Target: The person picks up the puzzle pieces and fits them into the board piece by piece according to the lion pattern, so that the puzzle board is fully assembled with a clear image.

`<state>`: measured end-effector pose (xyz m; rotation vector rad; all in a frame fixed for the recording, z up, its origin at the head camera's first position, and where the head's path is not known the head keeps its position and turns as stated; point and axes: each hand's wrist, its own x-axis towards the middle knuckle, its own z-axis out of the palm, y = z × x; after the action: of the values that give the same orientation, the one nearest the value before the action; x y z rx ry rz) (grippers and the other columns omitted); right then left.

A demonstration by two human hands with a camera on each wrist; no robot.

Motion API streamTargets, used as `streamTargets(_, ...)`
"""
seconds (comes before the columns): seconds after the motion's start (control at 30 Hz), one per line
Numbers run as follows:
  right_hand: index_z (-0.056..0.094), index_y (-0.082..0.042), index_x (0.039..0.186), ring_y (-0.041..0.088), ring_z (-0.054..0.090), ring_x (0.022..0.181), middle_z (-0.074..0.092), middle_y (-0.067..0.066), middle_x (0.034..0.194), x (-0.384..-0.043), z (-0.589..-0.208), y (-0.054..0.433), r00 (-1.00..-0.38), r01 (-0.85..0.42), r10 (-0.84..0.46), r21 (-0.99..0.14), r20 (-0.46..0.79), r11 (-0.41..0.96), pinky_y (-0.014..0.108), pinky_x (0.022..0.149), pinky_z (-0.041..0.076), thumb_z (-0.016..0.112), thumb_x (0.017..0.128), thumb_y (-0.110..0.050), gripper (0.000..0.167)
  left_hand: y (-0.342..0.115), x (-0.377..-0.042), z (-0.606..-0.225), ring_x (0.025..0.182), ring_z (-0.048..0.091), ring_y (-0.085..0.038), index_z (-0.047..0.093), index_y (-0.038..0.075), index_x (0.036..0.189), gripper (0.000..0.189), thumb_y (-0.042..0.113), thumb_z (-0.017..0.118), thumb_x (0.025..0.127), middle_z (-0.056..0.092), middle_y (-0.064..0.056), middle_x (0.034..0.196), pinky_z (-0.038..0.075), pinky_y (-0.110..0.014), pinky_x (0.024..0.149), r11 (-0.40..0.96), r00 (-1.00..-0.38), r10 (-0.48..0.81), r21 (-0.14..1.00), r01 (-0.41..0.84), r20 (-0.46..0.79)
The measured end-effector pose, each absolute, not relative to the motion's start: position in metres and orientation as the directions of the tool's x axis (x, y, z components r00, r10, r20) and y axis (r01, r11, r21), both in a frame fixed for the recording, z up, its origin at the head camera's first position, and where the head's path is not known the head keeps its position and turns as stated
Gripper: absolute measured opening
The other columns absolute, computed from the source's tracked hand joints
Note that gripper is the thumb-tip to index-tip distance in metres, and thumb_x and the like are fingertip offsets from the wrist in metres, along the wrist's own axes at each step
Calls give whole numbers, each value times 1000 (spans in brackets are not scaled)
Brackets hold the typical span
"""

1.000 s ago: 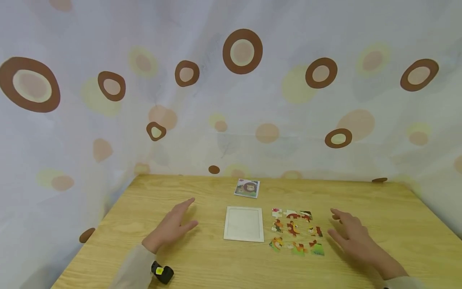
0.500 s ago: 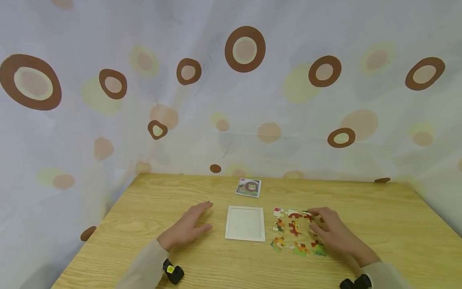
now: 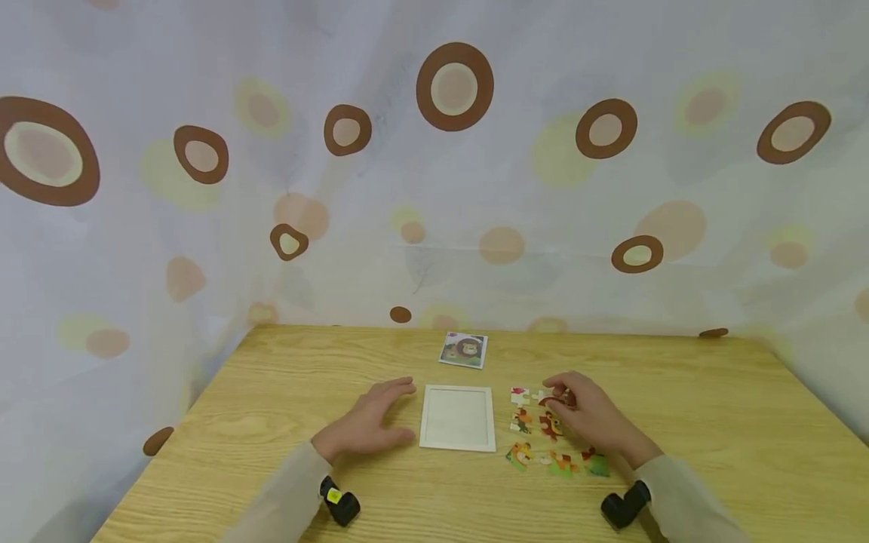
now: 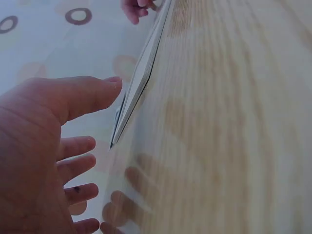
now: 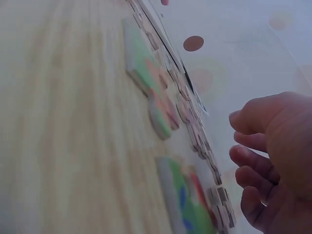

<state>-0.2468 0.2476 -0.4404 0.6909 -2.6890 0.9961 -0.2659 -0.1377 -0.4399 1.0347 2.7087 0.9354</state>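
Note:
My left hand hovers left of a shallow white puzzle tray, fingers spread and thumb extended. Nothing lies in its grasp in the left wrist view, where the tray appears edge-on beyond the thumb. My right hand hangs over the right part of several loose puzzle pieces, its fingers loosely bent and the thumb apart from them. In the right wrist view a green corner piece lies on the table below that hand. The hand hides some right-hand pieces. A lion-face piece shows beside the thumb.
Behind the tray lies a small lion picture card. Other pieces, such as a pink-marked piece and an orange-green piece, are spread on the wooden table. A patterned curtain stands behind the table.
My right hand has moved left from beside the pieces to over them, its fingers bending more. My left hand has shifted right, closer to the tray. The pieces in sight look unmoved.

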Motion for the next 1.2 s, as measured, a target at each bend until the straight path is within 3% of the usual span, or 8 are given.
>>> streamTargets(0.23,63,2,112,3,44,61,55,-2,78,-262,-440,240,-903,-425,-362,-593,231,684,24,58,41,64,92,-11,24,-129,-271,-441,141,29,-36,46,4,140,65,34,69,87,37,-12,153,16,-63,112,573,-752,649,576,584,117)
streamTargets(0.5,64,1,113,4,39,50,53,-3,68,-273,-441,230,-916,-386,-368,-605,160,697,23,56,42,65,92,-16,27,-119,-271,-446,142,27,-33,45,7,140,71,40,72,83,34,-9,154,19,-60,111,593,-747,661,565,574,65)
streamTargets(0.8,65,-1,107,7,38,52,51,-2,67,-279,-441,224,-930,-347,-349,-583,114,735,25,56,38,66,91,-18,23,-112,-275,-449,143,22,-34,39,6,143,77,43,70,84,25,-11,157,17,-60,111,625,-759,650,540,563,39)
streamTargets(1.2,63,2,98,15,44,68,56,5,81,-286,-430,218,-924,-324,-378,-624,50,711,30,63,40,68,89,-13,18,-115,-275,-453,144,21,-34,39,5,144,79,44,71,83,29,-10,156,17,-59,111,624,-773,633,560,545,46)
